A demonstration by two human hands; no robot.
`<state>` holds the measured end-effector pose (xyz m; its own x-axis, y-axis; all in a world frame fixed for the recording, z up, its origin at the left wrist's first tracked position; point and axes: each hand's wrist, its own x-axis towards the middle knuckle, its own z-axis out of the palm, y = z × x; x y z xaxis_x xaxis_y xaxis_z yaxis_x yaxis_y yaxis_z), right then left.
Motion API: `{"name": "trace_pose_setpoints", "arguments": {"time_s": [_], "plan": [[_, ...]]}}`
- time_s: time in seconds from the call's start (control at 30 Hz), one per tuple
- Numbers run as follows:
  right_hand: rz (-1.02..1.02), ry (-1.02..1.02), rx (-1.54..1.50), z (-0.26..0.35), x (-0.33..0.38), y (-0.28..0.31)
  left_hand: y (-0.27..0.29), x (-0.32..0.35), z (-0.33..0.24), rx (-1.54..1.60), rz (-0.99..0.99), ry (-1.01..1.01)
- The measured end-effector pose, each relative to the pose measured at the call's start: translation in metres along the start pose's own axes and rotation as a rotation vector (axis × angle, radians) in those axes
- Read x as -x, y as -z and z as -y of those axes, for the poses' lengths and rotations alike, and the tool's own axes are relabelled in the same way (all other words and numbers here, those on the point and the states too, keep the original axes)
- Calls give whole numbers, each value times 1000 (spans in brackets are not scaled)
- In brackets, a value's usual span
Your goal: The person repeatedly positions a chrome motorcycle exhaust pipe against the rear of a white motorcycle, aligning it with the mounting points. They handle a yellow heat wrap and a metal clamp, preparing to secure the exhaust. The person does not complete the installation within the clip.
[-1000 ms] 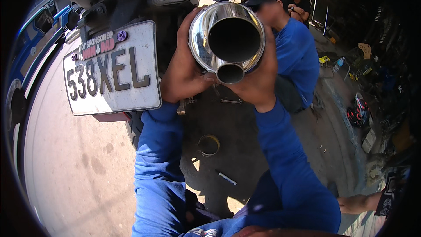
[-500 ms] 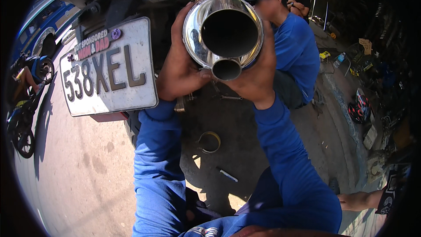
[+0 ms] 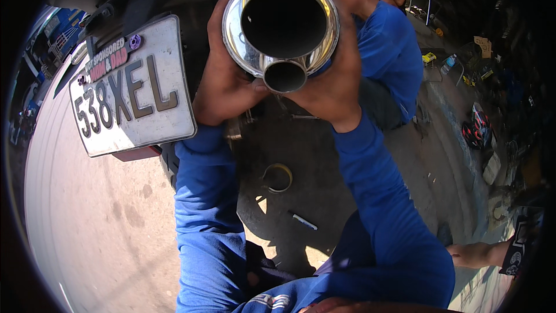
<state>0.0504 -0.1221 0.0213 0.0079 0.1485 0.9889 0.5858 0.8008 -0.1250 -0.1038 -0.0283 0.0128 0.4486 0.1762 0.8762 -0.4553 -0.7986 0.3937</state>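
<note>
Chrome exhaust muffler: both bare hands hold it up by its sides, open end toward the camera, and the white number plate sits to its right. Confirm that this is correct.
One detail is wrong. The head view shows the white number plate to the left of the chrome exhaust muffler, not the right. The rest stands: the left hand and right hand hold it by its sides, open end toward the camera.

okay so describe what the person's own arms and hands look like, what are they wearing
Both arms wear long, bright blue sleeves, creased along the forearms and ending at the wrists. The left hand and right hand are bare: no gloves, and no rings or watch that I can make out. A bit of white marking shows on the blue clothing near the lower edge.
</note>
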Motion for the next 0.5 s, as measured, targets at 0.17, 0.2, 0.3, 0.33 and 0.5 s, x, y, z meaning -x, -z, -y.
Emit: {"name": "trace_pose_setpoints", "arguments": {"time_s": [0.17,0.2,0.3,0.33,0.5], "plan": [[-24,-5,0,-3,1,0,2,0,-2,-57,15,7],[-31,-12,-2,-3,2,-1,1,1,-3,-54,5,7],[-29,-44,-48,-4,2,-4,1,2,-3,23,-24,53],[-27,-57,-67,-5,2,-4,0,3,-3,-12,-34,60],[-34,-77,45,1,3,-1,-1,5,-5,-25,-63,143]]}}
